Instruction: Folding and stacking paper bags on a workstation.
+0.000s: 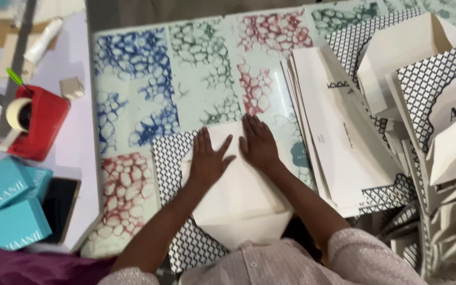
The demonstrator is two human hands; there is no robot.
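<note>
A white paper bag blank point(238, 206) with a black-and-white lattice print lies flat on the table in front of me, its folded white flap facing up. My left hand point(207, 158) presses flat on the white flap, fingers spread. My right hand point(258, 143) lies flat beside it, at the flap's upper right edge. Neither hand grips anything.
A fanned stack of flat white bag blanks point(339, 137) lies to the right, with folded lattice-print bags point(428, 79) piled beyond. On the left stand a red tape dispenser point(35, 124), teal boxes point(11, 208) and a dark tablet point(62, 203). The patterned tabletop point(143, 89) shows coloured net prints.
</note>
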